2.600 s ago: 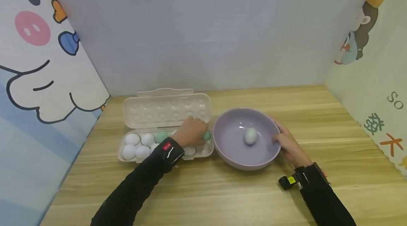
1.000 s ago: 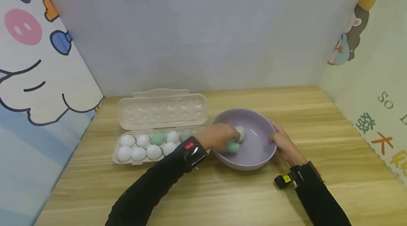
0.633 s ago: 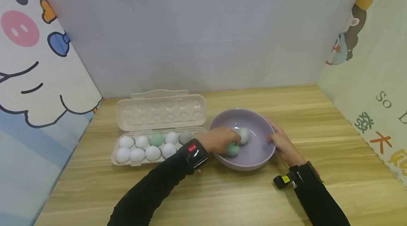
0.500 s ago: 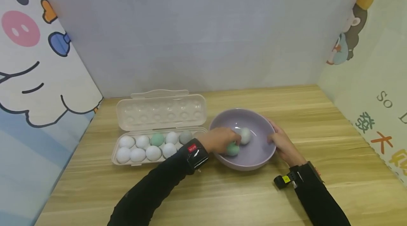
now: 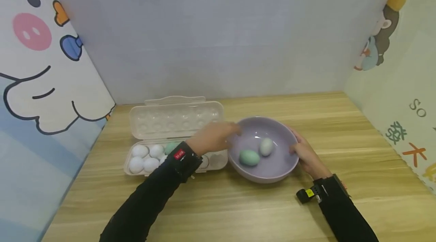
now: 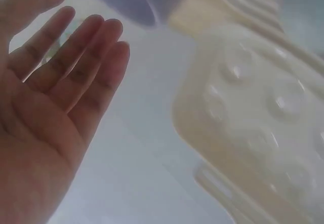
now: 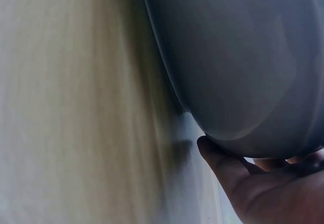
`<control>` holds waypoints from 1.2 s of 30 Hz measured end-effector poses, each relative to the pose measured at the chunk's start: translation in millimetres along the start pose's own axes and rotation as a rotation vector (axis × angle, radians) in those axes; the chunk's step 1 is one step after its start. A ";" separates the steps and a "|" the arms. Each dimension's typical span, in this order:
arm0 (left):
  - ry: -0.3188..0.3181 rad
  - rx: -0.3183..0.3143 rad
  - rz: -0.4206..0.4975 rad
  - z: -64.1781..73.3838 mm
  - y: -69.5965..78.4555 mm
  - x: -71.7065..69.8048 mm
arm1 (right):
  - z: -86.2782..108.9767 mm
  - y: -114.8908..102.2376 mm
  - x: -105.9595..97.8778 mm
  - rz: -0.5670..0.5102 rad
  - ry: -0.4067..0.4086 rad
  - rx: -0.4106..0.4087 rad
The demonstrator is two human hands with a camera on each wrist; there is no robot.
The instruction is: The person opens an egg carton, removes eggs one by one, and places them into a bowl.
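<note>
A green egg point(image 5: 249, 157) and a pale egg point(image 5: 267, 147) lie side by side in a purple bowl point(image 5: 260, 172). My left hand point(image 5: 212, 136) is above the right end of the egg carton point(image 5: 218, 161), its fingertips near the bowl's left rim. In the left wrist view that hand point(image 6: 61, 82) has its fingers extended and holds nothing. My right hand point(image 5: 305, 155) grips the bowl's right rim, thumb over the edge. From the right wrist view, the hand point(image 7: 273, 188) touches the outer wall of the bowl point(image 7: 238, 57).
The carton's clear lid point(image 5: 177, 121) stands raised behind its tray. White eggs point(image 5: 140, 151) and another green egg point(image 5: 171, 147) sit in the tray, several hidden by the left arm. The wooden table point(image 5: 238, 211) meets a grey back wall point(image 5: 221, 45) and printed side panels.
My left hand has carried the green egg from the carton into the bowl, let it go and drawn back left over the carton. The right hand keeps its grip on the rim.
</note>
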State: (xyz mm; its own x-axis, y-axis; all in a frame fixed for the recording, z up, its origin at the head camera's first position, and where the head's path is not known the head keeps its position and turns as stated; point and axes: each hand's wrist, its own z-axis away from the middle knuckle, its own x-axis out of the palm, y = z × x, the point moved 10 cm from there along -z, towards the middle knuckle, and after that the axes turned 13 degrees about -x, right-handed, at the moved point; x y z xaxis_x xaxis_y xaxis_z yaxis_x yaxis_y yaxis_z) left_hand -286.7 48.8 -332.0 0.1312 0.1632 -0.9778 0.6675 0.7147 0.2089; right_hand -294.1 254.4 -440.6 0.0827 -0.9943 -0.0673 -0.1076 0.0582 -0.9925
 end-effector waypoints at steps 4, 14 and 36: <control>0.017 -0.094 -0.003 16.9 -34.3 -12.5 | -0.6 -1.6 -1.0 0.003 -0.003 -0.002; -0.105 -0.255 0.004 33.9 -90.0 28.8 | 2.4 0.4 -3.1 0.005 0.006 0.007; 0.028 -0.190 0.021 30.9 -81.4 5.6 | 0.6 -0.3 0.2 0.001 0.006 0.004</control>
State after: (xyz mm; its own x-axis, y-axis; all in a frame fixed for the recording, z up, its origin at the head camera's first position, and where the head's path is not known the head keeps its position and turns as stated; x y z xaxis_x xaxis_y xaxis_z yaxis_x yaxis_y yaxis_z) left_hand -317.7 -29.4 -355.0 0.1217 0.1961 -0.9730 0.5140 0.8261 0.2308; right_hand -293.5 254.2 -440.4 0.0769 -0.9947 -0.0680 -0.1040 0.0599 -0.9928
